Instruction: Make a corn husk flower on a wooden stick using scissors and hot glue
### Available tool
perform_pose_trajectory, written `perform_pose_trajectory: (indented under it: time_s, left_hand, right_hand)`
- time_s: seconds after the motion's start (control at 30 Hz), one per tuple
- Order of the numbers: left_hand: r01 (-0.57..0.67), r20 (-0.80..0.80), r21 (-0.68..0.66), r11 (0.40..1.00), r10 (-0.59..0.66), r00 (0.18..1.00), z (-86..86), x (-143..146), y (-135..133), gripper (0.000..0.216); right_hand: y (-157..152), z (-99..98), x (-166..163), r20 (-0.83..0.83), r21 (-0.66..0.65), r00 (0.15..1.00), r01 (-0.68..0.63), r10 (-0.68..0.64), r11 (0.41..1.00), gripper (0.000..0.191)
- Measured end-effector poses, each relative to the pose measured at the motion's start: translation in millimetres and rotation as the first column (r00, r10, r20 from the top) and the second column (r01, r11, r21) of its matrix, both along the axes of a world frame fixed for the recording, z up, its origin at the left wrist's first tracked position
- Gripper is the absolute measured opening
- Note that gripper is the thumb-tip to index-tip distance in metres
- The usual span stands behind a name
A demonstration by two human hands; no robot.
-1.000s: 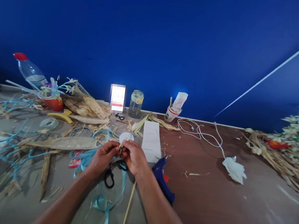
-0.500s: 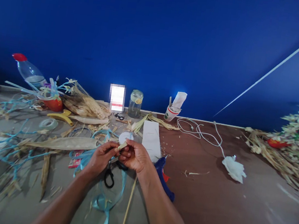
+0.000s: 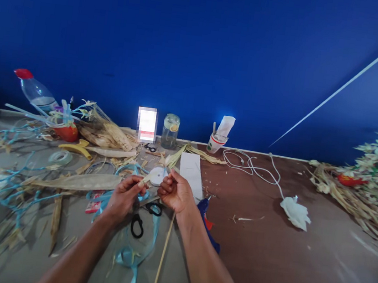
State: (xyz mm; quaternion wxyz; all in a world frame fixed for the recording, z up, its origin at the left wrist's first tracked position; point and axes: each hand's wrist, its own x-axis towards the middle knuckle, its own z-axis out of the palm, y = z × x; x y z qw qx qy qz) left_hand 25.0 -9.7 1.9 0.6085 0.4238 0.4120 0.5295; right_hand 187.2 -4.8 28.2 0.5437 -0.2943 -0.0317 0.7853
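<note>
Well, both hands hover just above the table (image 3: pixel 265 252), close together but not touching. The left hand (image 3: pixel 126 196) pinches a short pale strip (image 3: pixel 145 180) between thumb and fingertips. The strip pokes up and to the right, and its far end lies in front of a white disc (image 3: pixel 159 173), so the two pale shapes run together and the tip is hard to pick out. The right hand (image 3: pixel 176 190) is curled closed, thumb against forefinger, just beside that tip; whether anything small sits in its pinch I cannot tell.

Under the hands lie scissors (image 3: pixel 138 225): the black handles show, the blades are hidden behind the left hand. A light blue ribbon (image 3: pixel 133 256) loops around them and runs off the bottom edge. A thin stick (image 3: pixel 162 257) comes out from under the right wrist toward the near side. A blue glue gun (image 3: pixel 208 229) is mostly covered by the right forearm. Just behind the right hand lies a white paper (image 3: pixel 190 174). Husks (image 3: pixel 107 134) litter the left side, blurred toward the edge, and the flowers (image 3: pixel 373 182) at far right are cut off by the frame
</note>
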Motion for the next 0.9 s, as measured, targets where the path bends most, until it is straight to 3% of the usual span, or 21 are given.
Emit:
perform_pose_trajectory:
  time_s: [0.13,0.23,0.37,0.5,0.73,0.9]
  left_hand:
    - [-0.046,0.045,-0.013,0.999,0.046,0.998,-0.5,0.5,1.9,0.020]
    - [-0.030,0.035,-0.010,0.999,0.031,0.999,-2.1,1.6,2.3,0.019]
    - [0.005,0.035,-0.017,1.000,-0.005,0.999,-1.2,5.3,0.1,0.022]
    - [0.035,0.046,-0.034,0.999,-0.033,0.998,5.1,10.8,-4.1,0.023]
    - [-0.026,0.144,-0.086,0.996,0.038,0.989,8.2,3.9,0.8,0.023]
    - [-0.104,0.236,-0.044,0.994,0.111,0.965,10.6,-6.2,8.5,0.021]
  right_hand:
    - [-3.1,0.5,-8.2,0.097,0.011,0.995,0.019,-0.020,1.000,0.027]
    - [-9.1,0.8,-21.1,0.230,0.105,0.973,-0.030,0.005,0.994,0.024]
    - [-16.0,1.9,-35.3,0.463,0.268,0.879,-0.014,-0.116,0.963,0.014]
    - [-18.0,1.7,-39.7,0.543,0.350,0.815,-0.002,-0.201,0.937,0.010]
    - [-12.2,-0.5,-28.7,0.650,0.303,0.708,0.093,-0.277,0.948,0.013]
    - [-10.0,-1.5,-23.8,0.697,0.285,0.675,0.051,-0.243,0.957,0.009]
